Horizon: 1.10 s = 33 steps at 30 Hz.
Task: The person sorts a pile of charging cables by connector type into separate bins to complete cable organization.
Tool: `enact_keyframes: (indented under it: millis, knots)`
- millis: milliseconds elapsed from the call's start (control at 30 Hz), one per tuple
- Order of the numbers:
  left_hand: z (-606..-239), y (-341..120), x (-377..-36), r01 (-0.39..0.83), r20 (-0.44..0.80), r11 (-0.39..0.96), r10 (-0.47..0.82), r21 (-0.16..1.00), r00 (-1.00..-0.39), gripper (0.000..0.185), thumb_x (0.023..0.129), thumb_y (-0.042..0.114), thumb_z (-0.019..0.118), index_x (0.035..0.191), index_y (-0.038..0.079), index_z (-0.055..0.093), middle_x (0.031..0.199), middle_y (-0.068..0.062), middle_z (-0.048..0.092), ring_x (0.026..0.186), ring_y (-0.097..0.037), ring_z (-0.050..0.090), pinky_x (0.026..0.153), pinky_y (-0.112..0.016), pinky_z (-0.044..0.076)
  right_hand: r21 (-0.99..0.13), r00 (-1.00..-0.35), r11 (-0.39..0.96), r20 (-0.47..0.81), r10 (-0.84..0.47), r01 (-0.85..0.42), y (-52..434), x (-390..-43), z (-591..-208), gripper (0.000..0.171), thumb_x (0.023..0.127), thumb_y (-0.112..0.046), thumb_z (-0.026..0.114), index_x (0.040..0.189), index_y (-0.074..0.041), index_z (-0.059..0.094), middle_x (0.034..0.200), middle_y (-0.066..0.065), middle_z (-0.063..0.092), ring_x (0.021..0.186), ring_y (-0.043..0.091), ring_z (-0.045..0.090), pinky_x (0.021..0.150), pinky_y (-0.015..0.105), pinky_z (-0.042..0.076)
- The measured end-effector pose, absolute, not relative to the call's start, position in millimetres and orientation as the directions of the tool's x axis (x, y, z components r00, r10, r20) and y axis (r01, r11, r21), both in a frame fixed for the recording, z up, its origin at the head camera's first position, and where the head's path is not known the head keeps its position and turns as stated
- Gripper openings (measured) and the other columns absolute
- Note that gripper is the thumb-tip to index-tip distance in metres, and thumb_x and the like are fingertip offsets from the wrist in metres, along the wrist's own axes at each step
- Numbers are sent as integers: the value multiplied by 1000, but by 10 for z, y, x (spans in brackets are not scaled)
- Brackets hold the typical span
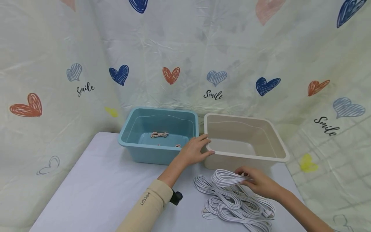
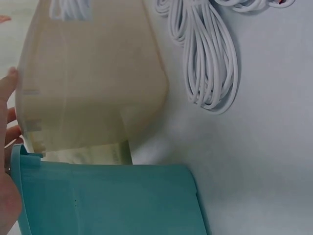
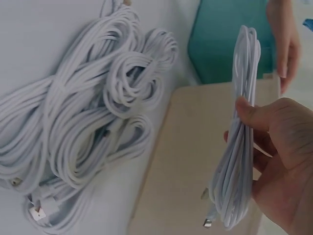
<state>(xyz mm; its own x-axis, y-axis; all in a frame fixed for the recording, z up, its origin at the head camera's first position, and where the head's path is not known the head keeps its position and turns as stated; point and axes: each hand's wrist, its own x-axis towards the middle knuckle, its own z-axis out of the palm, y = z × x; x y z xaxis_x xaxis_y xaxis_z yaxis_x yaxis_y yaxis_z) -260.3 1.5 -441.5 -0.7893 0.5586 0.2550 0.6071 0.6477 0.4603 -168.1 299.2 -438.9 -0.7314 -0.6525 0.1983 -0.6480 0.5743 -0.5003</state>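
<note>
My left hand (image 1: 209, 146) rests with fairly straight fingers on the near left corner of the beige bin (image 1: 276, 151), thumb along its front rim; its fingers (image 2: 7, 90) show at the bin's edge (image 2: 93, 83). My right hand (image 1: 246, 179) grips one coiled white cable (image 1: 227, 176) just above a pile of white cables (image 1: 232, 204) on the table. In the right wrist view the coil (image 3: 239, 132) hangs upright in that hand (image 3: 257, 147), over the beige bin's wall (image 3: 190, 161). The beige bin looks empty.
A blue bin (image 1: 145, 154) stands left of the beige one, touching it, with pink coiled cables (image 1: 159, 134) inside. A heart-printed curtain closes off the back and sides. The pale table (image 1: 110, 190) stretches bare to the left of my left sleeve (image 1: 147, 206).
</note>
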Motion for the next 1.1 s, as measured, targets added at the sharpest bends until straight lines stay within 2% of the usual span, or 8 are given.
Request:
enact_keyframes:
  millis: [133, 400, 633, 733, 933, 1100]
  knots:
    - [-4419, 24, -2608, 601, 238, 656, 561, 457, -793, 52, 105, 42, 66, 144, 9, 63, 162, -12, 49, 142, -31, 56, 123, -54, 37, -525, -727, 560, 183, -662, -641, 3033, -1697, -4235, 30, 90, 3, 78, 118, -2, 67, 107, 6, 73, 91, 13, 66, 76, 30, 61]
    - [-4398, 29, -2604, 591, 220, 661, 560, 463, -799, 52, 106, 40, 64, 147, 9, 61, 162, -12, 49, 144, -29, 54, 124, -54, 36, -474, -715, 562, 245, -655, -678, 3161, -1781, -3989, 34, 86, 8, 80, 115, -4, 69, 104, 6, 73, 89, 5, 63, 74, 24, 59]
    - [-4400, 20, -2609, 594, 230, 655, 559, 467, -797, 50, 106, 39, 65, 146, 9, 62, 162, -12, 49, 144, -29, 54, 123, -55, 36, -440, -747, 619, 225, -626, -651, 3219, -1931, -3760, 31, 87, 8, 80, 113, -5, 69, 104, 2, 72, 90, 3, 63, 75, 22, 58]
    - [-4403, 14, -2611, 596, 230, 648, 562, 475, -794, 50, 105, 39, 66, 145, 8, 63, 162, -13, 49, 143, -30, 55, 123, -55, 36, -427, -771, 652, 213, -600, -626, 3210, -2006, -3665, 28, 89, 7, 78, 114, -3, 69, 106, 1, 72, 90, 7, 64, 76, 26, 60]
    - [-4409, 18, -2618, 604, 231, 640, 571, 475, -788, 50, 105, 39, 66, 143, 7, 64, 161, -13, 50, 142, -31, 56, 123, -56, 37, -420, -798, 686, 204, -567, -594, 3176, -2200, -3550, 26, 92, 7, 74, 116, 5, 66, 109, 13, 72, 93, 29, 69, 80, 39, 62]
    - [-4417, 11, -2624, 609, 241, 627, 573, 486, -783, 47, 105, 38, 66, 141, 7, 66, 161, -14, 50, 142, -32, 56, 122, -57, 37, -410, -807, 699, 217, -549, -586, 3144, -2399, -3507, 28, 91, 8, 75, 117, 10, 65, 108, 20, 72, 94, 34, 69, 81, 36, 60]
